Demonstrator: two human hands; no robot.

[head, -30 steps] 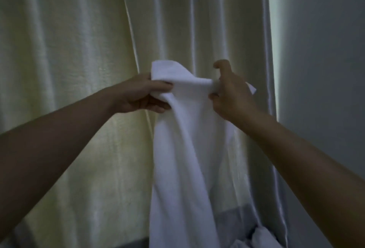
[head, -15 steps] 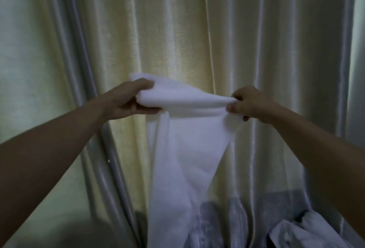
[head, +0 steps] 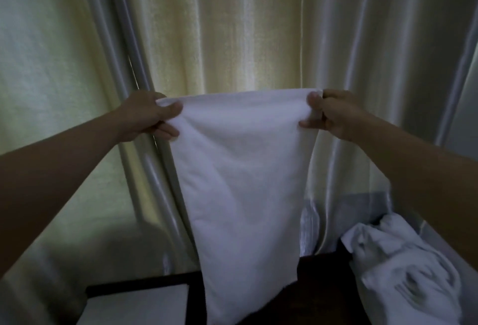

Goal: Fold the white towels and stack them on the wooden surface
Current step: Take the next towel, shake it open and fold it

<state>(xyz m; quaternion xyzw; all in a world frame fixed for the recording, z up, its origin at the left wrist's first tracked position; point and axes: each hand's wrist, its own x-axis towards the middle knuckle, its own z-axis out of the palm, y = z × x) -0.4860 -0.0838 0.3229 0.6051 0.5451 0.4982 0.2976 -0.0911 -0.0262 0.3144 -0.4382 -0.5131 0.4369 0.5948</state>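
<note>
As both hands (head: 239, 116) pinch corners, towel (head: 240, 182) hangs between

You have one view only, a wide-angle camera on your head, facing forward and slightly down. It sits close: your forearms enter from both lower corners, the pale pleated satin curtain (head: 232, 27) fills the upper frame, and the dark wooden surface (head: 323, 273) edges the bottom.
</note>
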